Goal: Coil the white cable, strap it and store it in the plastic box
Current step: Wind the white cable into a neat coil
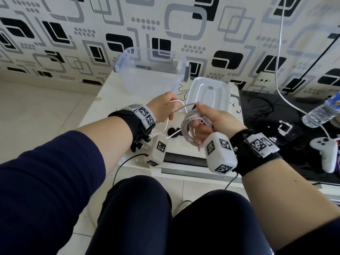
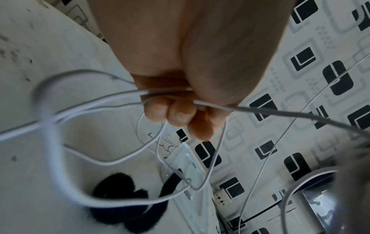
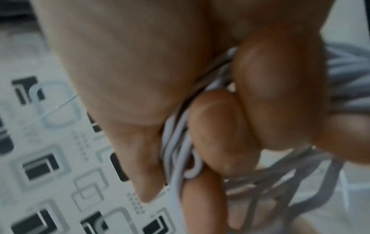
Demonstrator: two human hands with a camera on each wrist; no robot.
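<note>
My right hand [image 1: 206, 118] grips a bundle of white cable [image 1: 189, 127] coils above the small white table [image 1: 103, 107]; in the right wrist view my fingers [image 3: 224, 134] curl round the white cable [image 3: 178, 150] strands. My left hand [image 1: 161, 107] pinches a loose length of the same cable, and in the left wrist view the white cable [image 2: 120, 101] runs through my curled fingers [image 2: 180, 114]. A black strap [image 1: 173, 132] lies on the table under the coils, also black strap [image 2: 120, 197]. The clear plastic box [image 1: 147, 70] stands open at the table's back.
The box's white lid [image 1: 207, 94] lies beside the box. A black glass surface on the right carries a water bottle [image 1: 322, 111] and a white game controller [image 1: 325, 151]. Another thin white wire [image 1: 277, 52] hangs down the patterned wall. My knees are below the table edge.
</note>
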